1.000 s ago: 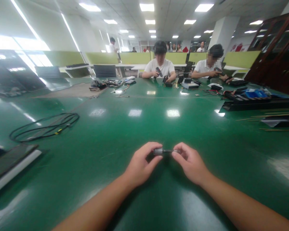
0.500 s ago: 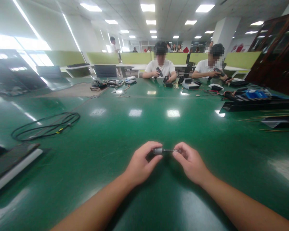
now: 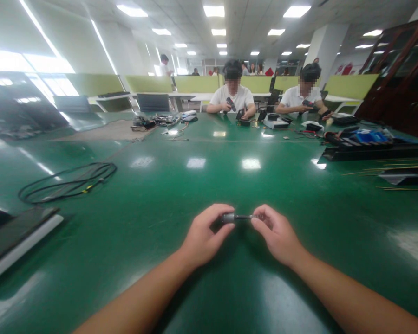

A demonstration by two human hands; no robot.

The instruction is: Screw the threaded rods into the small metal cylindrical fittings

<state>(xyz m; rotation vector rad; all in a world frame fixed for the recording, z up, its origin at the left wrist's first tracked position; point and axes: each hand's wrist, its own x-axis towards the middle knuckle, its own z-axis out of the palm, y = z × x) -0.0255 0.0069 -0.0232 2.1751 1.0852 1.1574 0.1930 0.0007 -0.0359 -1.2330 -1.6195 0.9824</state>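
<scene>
My left hand (image 3: 204, 236) grips a small grey cylinder (image 3: 228, 217) between thumb and fingers. A thin dark stem (image 3: 243, 217) runs from the cylinder's right end across the gap to my right hand (image 3: 276, 234). There the thumb and forefinger pinch the stem's far end, where something small and shiny shows. Fingers partly cover both ends, so the exact kind of piece cannot be made out. It lies level, held just over the green table (image 3: 181, 185).
A coiled black cable (image 3: 68, 183) lies to the left, above a dark flat panel with a white edge (image 3: 24, 241). Black trays (image 3: 376, 152) and thin rods (image 3: 404, 188) lie at right. Across the table, two people handle dark tools among scattered electronic parts.
My hands and the held piece stay almost still. Across the table, the person at right has lowered the dark tool slightly and shifted their other hand.
</scene>
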